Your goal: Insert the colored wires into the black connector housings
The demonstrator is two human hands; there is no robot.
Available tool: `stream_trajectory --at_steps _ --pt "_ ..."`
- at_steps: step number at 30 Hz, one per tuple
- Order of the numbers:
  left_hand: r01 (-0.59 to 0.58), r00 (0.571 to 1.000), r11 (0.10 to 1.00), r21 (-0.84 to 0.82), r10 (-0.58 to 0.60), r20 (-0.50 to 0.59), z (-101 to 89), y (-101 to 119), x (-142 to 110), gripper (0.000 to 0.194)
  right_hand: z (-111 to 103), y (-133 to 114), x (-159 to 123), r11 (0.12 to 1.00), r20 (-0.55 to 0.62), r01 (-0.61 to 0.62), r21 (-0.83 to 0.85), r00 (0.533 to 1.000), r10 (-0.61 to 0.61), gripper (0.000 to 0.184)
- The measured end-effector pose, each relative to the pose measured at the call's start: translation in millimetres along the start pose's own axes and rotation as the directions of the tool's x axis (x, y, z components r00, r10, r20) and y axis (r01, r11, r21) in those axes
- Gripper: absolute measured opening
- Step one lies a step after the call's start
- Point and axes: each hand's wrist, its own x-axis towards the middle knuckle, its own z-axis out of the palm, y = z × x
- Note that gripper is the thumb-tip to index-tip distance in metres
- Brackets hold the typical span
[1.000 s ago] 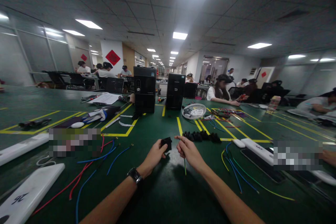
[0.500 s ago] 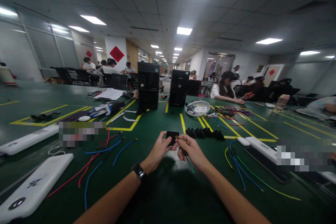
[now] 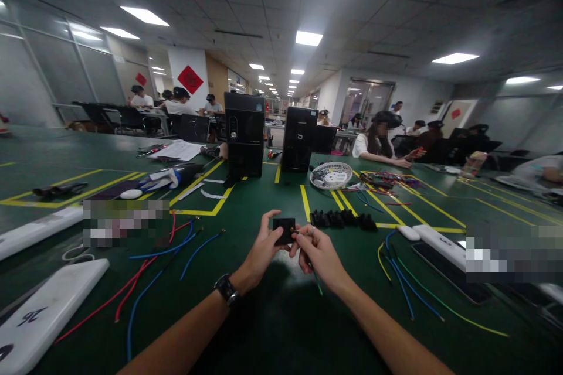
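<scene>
Over the green table, my left hand (image 3: 260, 251) grips a small black block (image 3: 284, 230) between thumb and fingers, its index finger raised. My right hand (image 3: 324, 258) pinches a green wire (image 3: 318, 283) near its metal end, which meets the right side of the block's face. Whether that end sits inside the block or only touches it, I cannot tell. The wire's other end hangs below my right palm. Beyond my right hand lies a row of similar black blocks (image 3: 343, 220).
Blue wires (image 3: 200, 255) and red wires (image 3: 136, 277) lie left, more blue, green and yellow wires (image 3: 433, 292) right. White devices (image 3: 48, 310) flank them. Two black computer towers (image 3: 244, 140) and a white basket (image 3: 331, 183) stand farther back. A co-worker (image 3: 373, 143) sits across at right.
The view has shifted slightly, so the table's things sit a little to the left. My left index finger has lifted off the block; the right hand stays pinched on the wire at it.
</scene>
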Motion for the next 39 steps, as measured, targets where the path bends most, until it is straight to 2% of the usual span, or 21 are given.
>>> stream_trajectory --at_steps 2,5,9,12,20,27,39 --pt "-0.02 0.999 0.998 0.055 0.018 0.03 1.3 2.8 -1.3 0.041 0.4 -0.1 -0.6 1.0 -0.001 0.008 -0.007 1.0 -0.009 0.024" --pt "-0.104 0.993 0.974 0.204 0.092 0.07 2.3 5.6 -2.7 0.025 0.8 -0.6 -1.4 1.0 -0.005 0.02 -0.017 1.0 -0.02 0.022" --pt "-0.224 0.974 0.884 0.411 0.192 0.118 2.6 7.3 -4.2 0.019 2.0 -2.5 -2.3 1.0 -0.004 0.021 -0.015 1.0 -0.021 0.02" --pt "-0.257 0.966 0.833 0.49 0.219 0.134 3.3 8.5 -5.7 0.018 2.5 -3.6 -3.0 1.0 0.002 0.017 -0.004 1.0 -0.017 0.02" --pt "-0.244 0.969 0.843 0.479 0.226 0.097 6.6 10.6 -8.6 0.013 2.3 -4.9 -5.2 0.999 -0.021 -0.001 -0.037 1.0 0.0 0.021" --pt "-0.305 0.949 0.751 0.586 0.293 0.119 7.5 14.3 -9.0 0.009 0.3 -4.6 -7.8 0.993 -0.032 0.005 -0.115 0.999 -0.008 0.023" --pt "-0.399 0.909 0.696 0.597 0.384 0.16 9.6 13.4 -11.6 0.009 1.7 -6.0 -12.1 0.959 -0.064 0.118 -0.257 0.988 -0.139 0.024"
